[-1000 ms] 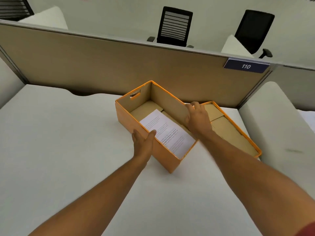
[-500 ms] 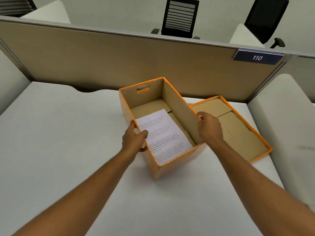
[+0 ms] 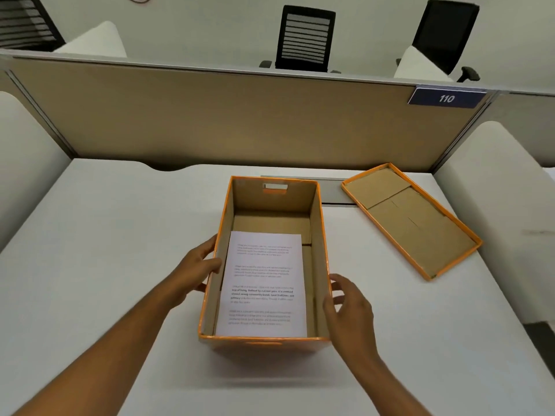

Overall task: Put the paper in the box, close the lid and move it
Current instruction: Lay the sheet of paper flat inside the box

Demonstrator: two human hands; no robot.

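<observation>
Orange box (image 3: pixel 264 345) holds the printed sheet (image 3: pixel 262 285), my left hand (image 3: pixel 196 270) gripping its wall, right hand (image 3: pixel 350 307) open beside; I'd fetch the lid (image 3: pixel 411 219) at right-centre next.

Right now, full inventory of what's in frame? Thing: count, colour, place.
box: 1, orange outside, brown inside, open, centre of desk
paper: 1, white with printed text, flat on the box floor, near end
lid: 1, orange rim, brown inside, upside down on desk, right of the box, apart from it
desk: 1, white, under everything
partition: 1, tan, behind the desk
number plate: 1, dark blue, reads 110, top right of partition
office chairs: 2 clearly seen, black, beyond the partition
left hand: 1, on the box's left wall
right hand: 1, open, beside the box's right wall; contact unclear
</observation>
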